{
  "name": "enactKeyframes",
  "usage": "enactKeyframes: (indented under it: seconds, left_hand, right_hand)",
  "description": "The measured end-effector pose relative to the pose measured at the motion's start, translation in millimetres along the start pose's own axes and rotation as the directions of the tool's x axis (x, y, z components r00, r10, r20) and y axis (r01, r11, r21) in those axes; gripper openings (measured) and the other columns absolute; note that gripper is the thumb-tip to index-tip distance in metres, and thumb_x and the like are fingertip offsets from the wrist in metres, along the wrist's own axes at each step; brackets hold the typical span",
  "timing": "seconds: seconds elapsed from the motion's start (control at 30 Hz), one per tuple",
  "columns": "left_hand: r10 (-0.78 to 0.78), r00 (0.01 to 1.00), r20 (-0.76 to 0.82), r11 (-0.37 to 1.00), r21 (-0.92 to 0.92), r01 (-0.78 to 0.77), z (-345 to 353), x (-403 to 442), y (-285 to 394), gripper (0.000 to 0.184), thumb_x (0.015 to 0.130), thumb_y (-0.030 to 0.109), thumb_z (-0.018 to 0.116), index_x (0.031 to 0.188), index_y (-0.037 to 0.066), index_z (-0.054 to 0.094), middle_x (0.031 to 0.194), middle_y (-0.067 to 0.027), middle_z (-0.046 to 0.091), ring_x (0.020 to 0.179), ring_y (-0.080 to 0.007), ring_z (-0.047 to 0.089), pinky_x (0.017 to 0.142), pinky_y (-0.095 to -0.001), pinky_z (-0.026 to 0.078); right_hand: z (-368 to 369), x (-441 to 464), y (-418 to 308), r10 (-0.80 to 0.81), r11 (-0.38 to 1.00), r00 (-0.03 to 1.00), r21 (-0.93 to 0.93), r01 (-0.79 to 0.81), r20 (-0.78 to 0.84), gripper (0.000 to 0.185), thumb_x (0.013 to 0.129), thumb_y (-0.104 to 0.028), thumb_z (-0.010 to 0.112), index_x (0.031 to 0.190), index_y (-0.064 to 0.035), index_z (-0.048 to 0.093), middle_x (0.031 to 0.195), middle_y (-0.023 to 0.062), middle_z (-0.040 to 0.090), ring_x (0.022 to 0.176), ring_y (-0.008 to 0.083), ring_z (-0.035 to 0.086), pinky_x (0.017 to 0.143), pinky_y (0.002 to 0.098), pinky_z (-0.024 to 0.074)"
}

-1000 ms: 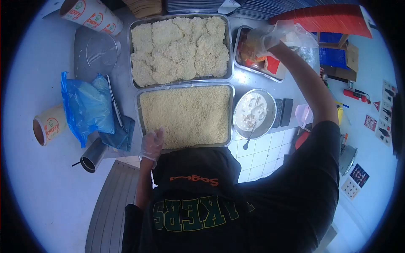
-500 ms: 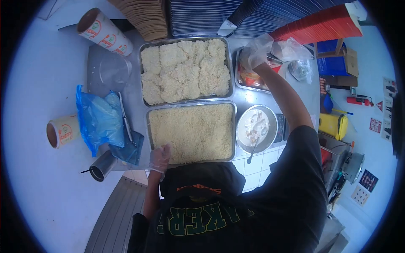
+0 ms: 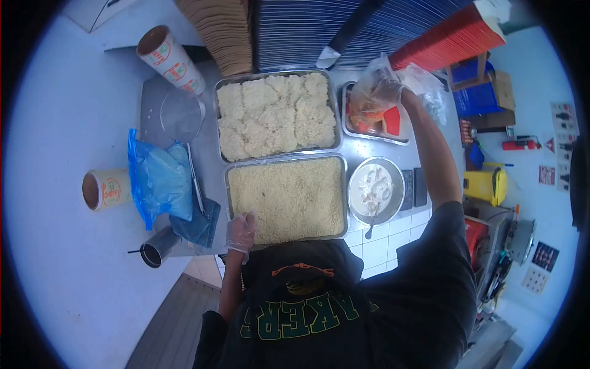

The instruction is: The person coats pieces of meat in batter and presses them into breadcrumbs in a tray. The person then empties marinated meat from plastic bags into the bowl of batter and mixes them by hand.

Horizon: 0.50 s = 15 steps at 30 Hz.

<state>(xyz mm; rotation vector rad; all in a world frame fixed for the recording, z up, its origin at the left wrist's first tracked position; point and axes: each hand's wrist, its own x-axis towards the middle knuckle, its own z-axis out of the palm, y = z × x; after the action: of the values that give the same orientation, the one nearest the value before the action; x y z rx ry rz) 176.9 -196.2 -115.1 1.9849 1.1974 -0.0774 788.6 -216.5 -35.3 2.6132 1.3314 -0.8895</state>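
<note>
My left hand, in a clear glove, rests at the lower left corner of a metal tray of pale crumbs; its fingers look curled, and anything between them is too small to make out. At the back right, my right hand holds a clear plastic bag above a small metal tray with red and orange packets. Behind the crumbs stands a tray of coated pieces. A metal bowl of white batter, with a spoon in it, sits right of the crumbs.
Left are a blue plastic bag, a steel cup and paper cups. Stacked brown, blue and red cardboard lines the back. Dark flat devices lie beside the bowl.
The view has shifted, so the trays appear lower and further right. My right hand has lifted the clear bag slightly over the small tray. My left hand stays at the crumb tray's corner.
</note>
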Motion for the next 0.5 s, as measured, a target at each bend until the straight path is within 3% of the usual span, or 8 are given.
enactKeyframes:
  seconds: [0.17,0.2,0.23,0.27,0.33,0.4,0.43,0.5]
  left_hand:
    - [0.035,0.999,0.017,0.999,-0.028,-0.035,-2,5,4,0.047,0.097,0.041,0.045,0.08,0.001,0.062,0.071,-0.0256,0.059,0.071,-0.0441,0.059,0.063,-0.0496,0.045]
    - [0.095,0.995,-0.014,0.995,0.014,-0.094,0,6,-2,0.047,0.097,0.042,0.046,0.08,0.002,0.063,0.071,-0.0225,0.061,0.069,-0.0393,0.061,0.06,-0.0464,0.045]
    - [0.15,0.988,-0.034,0.987,0.058,-0.148,3,3,-9,0.046,0.097,0.043,0.047,0.081,0.003,0.063,0.071,-0.0195,0.063,0.066,-0.0345,0.063,0.057,-0.0432,0.045]
    - [0.15,0.989,-0.007,0.986,0.069,-0.149,8,-1,-16,0.046,0.097,0.043,0.047,0.081,0.003,0.063,0.071,-0.0195,0.063,0.066,-0.0345,0.063,0.057,-0.0432,0.045]
    - [-0.195,0.98,-0.047,0.773,-0.622,0.124,20,4,-16,0.04,0.096,0.044,0.05,0.093,0.006,0.063,0.08,-0.0089,0.067,0.068,-0.0194,0.064,0.054,-0.0333,0.045]
    - [-0.214,0.976,-0.038,0.69,-0.713,0.123,8,10,17,0.037,0.096,0.043,0.051,0.1,0.008,0.062,0.083,-0.0048,0.066,0.07,-0.0145,0.063,0.054,-0.0294,0.044]
    - [-0.241,0.969,-0.047,0.589,-0.801,0.108,1,15,36,0.036,0.096,0.042,0.052,0.107,0.01,0.061,0.087,-0.0006,0.066,0.072,-0.0097,0.061,0.054,-0.0254,0.044]
    - [-0.122,0.992,0.021,0.663,-0.742,0.097,-4,25,61,0.037,0.096,0.042,0.052,0.111,0.008,0.059,0.09,-0.0019,0.067,0.073,-0.0104,0.061,0.056,-0.0254,0.045]
  right_hand:
    - [-39,-77,-4,-0.088,0.987,0.95,0.1,0.123,-0.299,0.017,0.076,-0.015,0.067,0.088,-0.0031,0.067,0.076,0.0045,0.064,0.064,0.0147,0.059,0.057,0.0296,0.0489]
    - [-37,-93,4,-0.07,0.912,0.939,0.36,0.198,-0.338,0.03,0.072,-0.027,0.071,0.089,-0.0025,0.071,0.067,0.0086,0.066,0.06,0.0137,0.061,0.054,0.0311,0.0477]
    - [-43,-133,-18,-0.063,0.71,0.95,0.655,0.259,-0.306,0.025,0.073,-0.025,0.072,0.086,-0.004,0.072,0.064,0.0029,0.064,0.057,0.0095,0.058,0.051,0.0273,0.0463]
    - [-44,-154,-19,-0.003,0.773,0.962,0.61,0.174,-0.272,0.022,0.074,-0.024,0.072,0.087,-0.0055,0.073,0.064,0.001,0.063,0.056,0.009,0.058,0.05,0.0261,0.0458]
    - [-21,-183,-7,0.081,0.822,0.969,0.565,0.068,-0.235,0.02,0.076,-0.024,0.073,0.087,-0.0069,0.073,0.064,-0.0008,0.063,0.055,0.0085,0.058,0.05,0.0249,0.0454]
    - [20,-206,4,0.129,0.854,0.992,0.507,-0.115,0.006,0.017,0.076,-0.023,0.072,0.086,-0.0089,0.073,0.064,0.0015,0.064,0.056,0.0089,0.059,0.05,0.0263,0.0468]
    - [33,-223,-19,0.179,0.936,0.984,0.307,-0.171,0.002,0.018,0.077,-0.026,0.071,0.084,-0.0091,0.073,0.065,0.0049,0.066,0.054,0.0141,0.061,0.051,0.03,0.0491]
    - [92,-226,-12,0.195,0.947,0.978,0.244,-0.207,0.071,0.029,0.074,-0.035,0.07,0.08,-0.0074,0.072,0.072,0.0102,0.068,0.065,0.0218,0.065,0.061,0.0346,0.0514]
